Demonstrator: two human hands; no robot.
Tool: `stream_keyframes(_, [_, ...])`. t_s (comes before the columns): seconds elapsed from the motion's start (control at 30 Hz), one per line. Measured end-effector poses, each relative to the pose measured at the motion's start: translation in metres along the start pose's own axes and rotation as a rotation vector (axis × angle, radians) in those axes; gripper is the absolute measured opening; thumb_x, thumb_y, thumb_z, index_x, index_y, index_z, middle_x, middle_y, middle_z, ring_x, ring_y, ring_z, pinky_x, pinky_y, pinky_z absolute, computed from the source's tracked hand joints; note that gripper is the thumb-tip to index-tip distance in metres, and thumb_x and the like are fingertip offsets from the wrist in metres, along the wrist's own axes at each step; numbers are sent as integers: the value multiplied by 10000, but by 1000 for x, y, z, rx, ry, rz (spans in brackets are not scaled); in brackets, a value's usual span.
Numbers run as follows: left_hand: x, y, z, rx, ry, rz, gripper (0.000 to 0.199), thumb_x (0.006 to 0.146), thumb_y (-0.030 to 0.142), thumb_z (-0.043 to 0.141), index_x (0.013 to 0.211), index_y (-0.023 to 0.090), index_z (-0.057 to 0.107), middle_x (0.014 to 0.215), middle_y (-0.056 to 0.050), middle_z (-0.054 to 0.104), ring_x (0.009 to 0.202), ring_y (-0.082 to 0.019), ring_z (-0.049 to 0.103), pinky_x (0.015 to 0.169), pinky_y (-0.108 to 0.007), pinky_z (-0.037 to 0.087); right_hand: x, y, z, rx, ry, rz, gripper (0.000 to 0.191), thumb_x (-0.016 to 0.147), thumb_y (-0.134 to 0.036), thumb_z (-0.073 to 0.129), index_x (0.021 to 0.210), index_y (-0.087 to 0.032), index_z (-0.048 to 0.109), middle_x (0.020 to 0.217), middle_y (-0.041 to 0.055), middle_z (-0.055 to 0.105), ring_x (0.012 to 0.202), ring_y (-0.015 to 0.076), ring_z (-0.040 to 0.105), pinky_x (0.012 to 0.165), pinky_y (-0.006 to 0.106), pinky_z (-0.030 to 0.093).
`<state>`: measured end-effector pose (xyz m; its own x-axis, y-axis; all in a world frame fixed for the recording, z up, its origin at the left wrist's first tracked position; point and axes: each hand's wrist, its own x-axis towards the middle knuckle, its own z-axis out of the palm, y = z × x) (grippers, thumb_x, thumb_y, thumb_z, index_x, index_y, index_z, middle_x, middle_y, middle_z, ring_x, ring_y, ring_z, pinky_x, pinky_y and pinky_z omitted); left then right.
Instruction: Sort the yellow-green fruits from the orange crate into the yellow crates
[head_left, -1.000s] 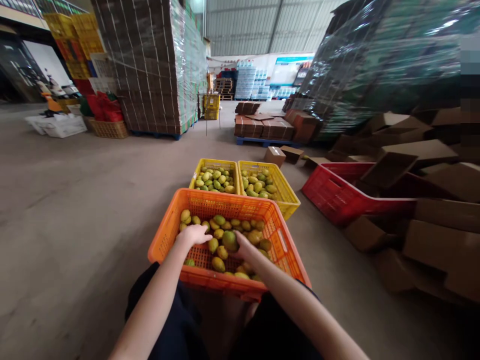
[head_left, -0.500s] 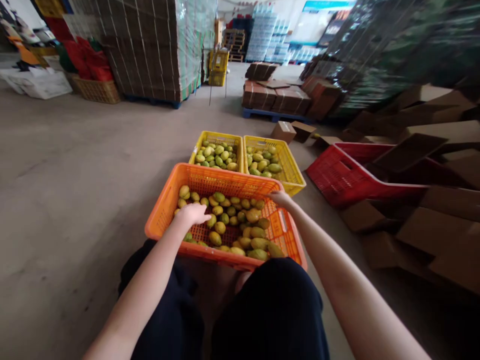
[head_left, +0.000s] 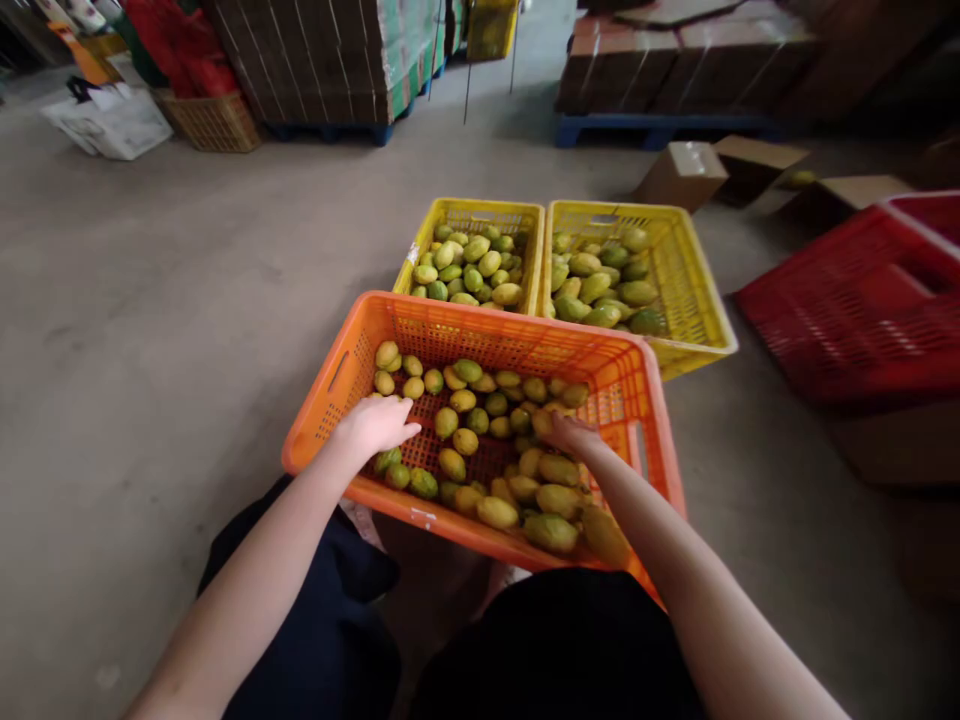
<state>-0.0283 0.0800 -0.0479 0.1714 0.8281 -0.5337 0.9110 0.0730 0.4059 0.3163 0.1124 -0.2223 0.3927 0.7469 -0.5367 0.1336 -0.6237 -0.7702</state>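
Observation:
Many yellow-green oval fruits [head_left: 465,441], possibly small papayas or mangoes, lie loose in an orange plastic crate [head_left: 480,322] before my knees. Inside its left part, my left hand [head_left: 375,425] hovers low over the fruit, fingers stretched to the right and thumb apart, with nothing visible in it. My right hand [head_left: 574,437] reaches into the right part, its fingers around a yellowish fruit [head_left: 544,424] among the larger ones. Those fingertips are partly hidden.
Two yellow crates [head_left: 541,260] of similar fruit stand against the orange crate's far side. A red crate [head_left: 862,300] is at right. Cardboard boxes [head_left: 682,175] and a loaded blue pallet [head_left: 645,130] lie beyond. Wrapped stacks [head_left: 315,60] and a white bag [head_left: 112,120] stand at far left.
My right hand has moved from the crate's far right rim down into the fruit. My left hand stays over the left part. The view has tipped down and come closer.

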Motion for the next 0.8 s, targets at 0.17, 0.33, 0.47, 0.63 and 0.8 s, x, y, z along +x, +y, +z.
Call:
stream_keyframes(0.17, [14,-2,-1,-52,11,-4,323,784,387,701,1037,198,634,1243,-130,647,1327,-365,449,1095,-438,327,13,19,3,-160,-4,-82,378,681,-131,756,594,-222,399,853,126,634,1291,385,423,947,597,383])
stream_keyframes(0.33, [17,11,-2,41,-39,38,334,784,389,708,1032,174,646,1201,-156,655,1268,-408,497,1103,-520,294,-1,24,0,-321,-16,-231,342,740,-231,742,626,-253,421,813,115,640,1244,376,460,955,535,369])
stream_keyframes(0.47, [25,25,4,0,-49,19,280,751,386,754,896,176,639,1167,-145,665,1261,-405,506,1095,-531,315,-31,-2,0,-665,-2,-399,357,648,-309,807,893,-206,568,975,151,680,1146,394,551,923,481,416])
stream_keyframes(0.63, [47,44,16,-315,-102,-64,232,731,273,778,780,147,589,1115,-127,688,1364,-374,382,1139,-535,231,-85,-90,-10,-484,125,-687,582,672,-444,794,1139,-166,588,983,112,692,988,318,636,831,407,510])
stream_keyframes(0.8, [59,50,34,-687,-125,-92,148,808,271,670,823,136,612,1122,-146,684,1392,-346,343,1116,-498,299,-162,-185,-30,285,-155,-826,435,758,-283,751,1138,-169,575,1008,44,669,848,147,651,710,304,546])
